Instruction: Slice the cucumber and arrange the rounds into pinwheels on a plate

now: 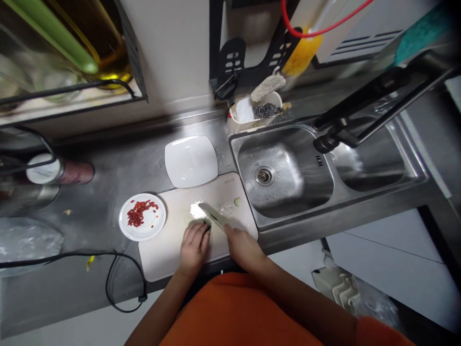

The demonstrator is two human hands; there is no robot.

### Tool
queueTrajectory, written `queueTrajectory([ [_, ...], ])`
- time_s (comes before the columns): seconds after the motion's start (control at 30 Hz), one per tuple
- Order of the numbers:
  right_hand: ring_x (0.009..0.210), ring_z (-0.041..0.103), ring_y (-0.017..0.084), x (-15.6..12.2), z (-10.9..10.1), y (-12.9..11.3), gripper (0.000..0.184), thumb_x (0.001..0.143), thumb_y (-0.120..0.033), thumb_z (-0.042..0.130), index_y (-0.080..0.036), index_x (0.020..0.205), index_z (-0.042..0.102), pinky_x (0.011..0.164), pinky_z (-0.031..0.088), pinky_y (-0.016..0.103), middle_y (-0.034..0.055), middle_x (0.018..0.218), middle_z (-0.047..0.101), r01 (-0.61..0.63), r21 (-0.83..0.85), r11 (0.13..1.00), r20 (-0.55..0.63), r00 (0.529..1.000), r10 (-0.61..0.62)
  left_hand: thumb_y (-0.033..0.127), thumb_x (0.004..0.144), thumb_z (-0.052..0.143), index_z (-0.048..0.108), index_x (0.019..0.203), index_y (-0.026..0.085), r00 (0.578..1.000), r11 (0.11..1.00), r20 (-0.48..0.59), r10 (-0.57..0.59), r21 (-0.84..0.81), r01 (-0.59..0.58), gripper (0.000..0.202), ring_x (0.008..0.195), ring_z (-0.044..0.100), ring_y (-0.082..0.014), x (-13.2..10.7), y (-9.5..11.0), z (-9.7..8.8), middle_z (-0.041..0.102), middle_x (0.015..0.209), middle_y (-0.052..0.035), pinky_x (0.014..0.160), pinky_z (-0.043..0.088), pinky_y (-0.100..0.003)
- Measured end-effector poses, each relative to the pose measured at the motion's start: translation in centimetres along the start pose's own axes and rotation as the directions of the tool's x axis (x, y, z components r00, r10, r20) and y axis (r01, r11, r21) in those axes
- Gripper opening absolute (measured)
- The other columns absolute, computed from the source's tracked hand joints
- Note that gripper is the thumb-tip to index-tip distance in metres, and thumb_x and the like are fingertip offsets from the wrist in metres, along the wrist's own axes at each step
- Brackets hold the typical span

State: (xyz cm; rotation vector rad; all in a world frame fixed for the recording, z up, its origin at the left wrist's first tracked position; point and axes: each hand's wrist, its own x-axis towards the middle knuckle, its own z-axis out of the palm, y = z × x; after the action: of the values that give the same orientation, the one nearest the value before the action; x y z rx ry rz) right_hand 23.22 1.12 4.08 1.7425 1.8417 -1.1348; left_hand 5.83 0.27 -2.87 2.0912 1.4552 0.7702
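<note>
My right hand [242, 244] is closed round the handle of a kitchen knife [215, 219], whose blade points up and left over the pale cutting board [163, 257]. Fingers bent, my left hand [194, 244] presses a dark green piece of cucumber [207, 224] against the board, right beside the blade. Much of that piece is hidden by the fingers. A pale green cucumber end [236, 202] lies apart near the board's right side. Wet patches shine on the board's surface around the knife.
A white plate of red goji berries [141, 214] overlaps the board's left edge. Behind the board sits a white square dish [190, 161]. The steel sink [288, 192] and black faucet [327, 142] are on the right. A black cable [108, 283] loops at the front left.
</note>
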Motion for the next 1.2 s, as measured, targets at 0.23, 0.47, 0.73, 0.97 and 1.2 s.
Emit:
queueTrajectory([
  [0.23,0.08,0.064,0.019,-2.1,-0.4,-0.3,0.036,0.083,-0.005,0.032,-0.018,0.114,0.047,0.062,0.042,0.022,0.0082,0.09,0.064,-0.004,-0.076,0.997,0.001,1.0,0.004,0.017,0.086,0.052,0.06,0.108,0.018,1.0,1.0,-0.022,-0.001,-0.004,0.001,0.023,0.1,0.058,-0.0184,-0.2,-0.1,0.2,0.065,0.102,-0.0073,0.092,0.047,-0.037],
  [0.47,0.075,0.065,0.02,-3.3,-0.3,-0.8,0.032,0.086,-0.006,0.03,-0.019,0.11,0.047,0.058,0.043,0.023,0.0076,0.087,0.064,0.029,-0.099,0.995,0.026,0.999,-0.026,0.016,0.085,0.052,0.06,0.101,0.016,0.999,1.0,-0.033,0.025,0.019,-0.024,0.017,0.099,0.058,-0.0187,0.0,0.1,0.0,0.065,0.098,-0.0078,0.091,0.047,-0.037],
  [0.73,0.077,0.066,0.022,-3.8,-0.5,-1.1,0.031,0.088,-0.007,0.028,-0.018,0.109,0.047,0.057,0.045,0.026,0.0096,0.089,0.064,0.008,-0.104,0.995,0.053,0.999,-0.003,0.019,0.087,0.05,0.06,0.1,0.017,0.998,0.999,-0.045,0.034,0.038,-0.032,0.017,0.097,0.059,-0.0191,-0.2,-0.1,0.1,0.065,0.097,-0.0083,0.091,0.048,-0.038],
  [0.97,0.078,0.066,0.022,-3.8,-0.9,-1.2,0.03,0.088,-0.007,0.028,-0.018,0.109,0.047,0.059,0.045,0.025,0.0104,0.089,0.064,-0.008,-0.079,0.997,0.063,0.998,0.013,0.018,0.086,0.051,0.061,0.098,0.017,0.998,0.999,-0.044,0.038,0.034,-0.037,0.016,0.097,0.058,-0.0195,-0.1,-0.1,0.0,0.064,0.096,-0.0082,0.09,0.048,-0.039],
  [1.2,0.079,0.066,0.022,-3.6,-0.8,-1.2,0.031,0.088,-0.007,0.029,-0.019,0.11,0.047,0.06,0.046,0.025,0.0095,0.09,0.064,-0.017,-0.079,0.997,0.073,0.997,0.023,0.018,0.085,0.052,0.06,0.098,0.017,0.998,0.999,-0.046,0.032,0.034,-0.03,0.015,0.096,0.058,-0.0191,0.0,0.1,0.0,0.064,0.095,-0.008,0.089,0.048,-0.037],
])
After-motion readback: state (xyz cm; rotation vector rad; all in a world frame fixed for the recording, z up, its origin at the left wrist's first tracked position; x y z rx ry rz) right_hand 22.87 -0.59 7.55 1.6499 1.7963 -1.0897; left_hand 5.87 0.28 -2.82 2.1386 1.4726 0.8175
